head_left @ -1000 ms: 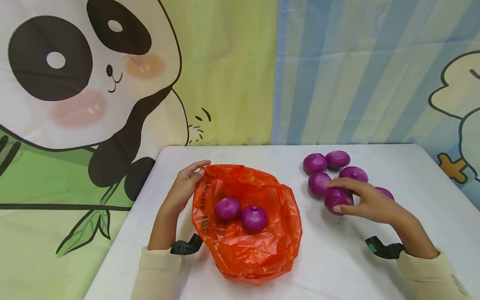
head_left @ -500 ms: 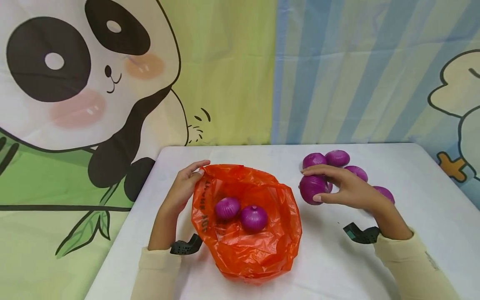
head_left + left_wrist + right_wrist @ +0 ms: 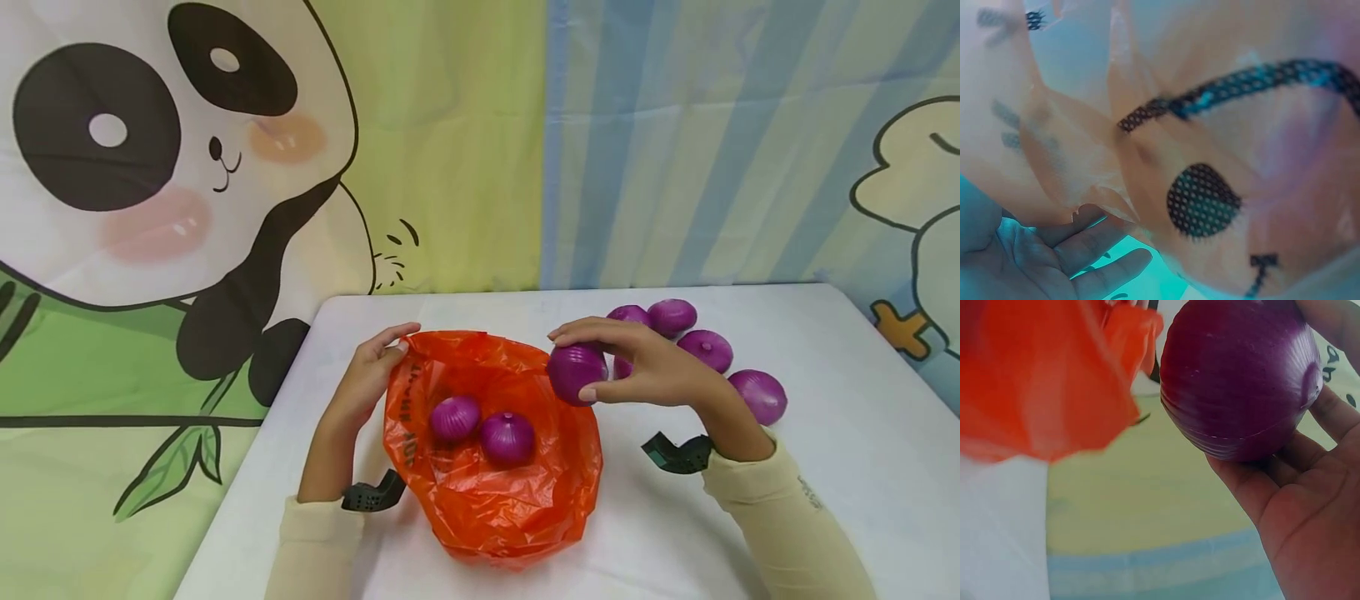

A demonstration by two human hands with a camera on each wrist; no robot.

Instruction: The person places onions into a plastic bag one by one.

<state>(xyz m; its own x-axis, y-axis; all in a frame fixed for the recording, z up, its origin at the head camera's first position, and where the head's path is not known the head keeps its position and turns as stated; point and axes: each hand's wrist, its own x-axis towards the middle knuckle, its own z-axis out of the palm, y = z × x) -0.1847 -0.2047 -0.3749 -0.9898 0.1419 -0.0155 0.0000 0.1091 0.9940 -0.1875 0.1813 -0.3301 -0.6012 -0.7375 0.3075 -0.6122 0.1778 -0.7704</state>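
A purple onion (image 3: 576, 372) is gripped between the thumb and fingers of my right hand (image 3: 645, 364), overlapping the right rim of the red plastic bag (image 3: 517, 508) in the head view. The right wrist view shows the same onion (image 3: 1241, 378) held up close to the bag's edge (image 3: 1054, 381). My left hand (image 3: 370, 375) pinches the bag's left rim, thumb inside and fingers outside. Black print marks the bag (image 3: 1210, 137) in the left wrist view. Inside the open bag lie two onions, one on the left (image 3: 455, 418) and one on the right (image 3: 507, 438).
Several more onions sit at the back right of the white table (image 3: 637, 533), among them a front one (image 3: 757, 397) and a back one (image 3: 672, 317). Behind the table hangs a printed cloth (image 3: 450, 167) with a panda. Each wrist wears a black device (image 3: 677, 453).
My right hand has lifted the onion off the group at the right and carried it left to the bag's rim. My left hand and the bag stay in place.
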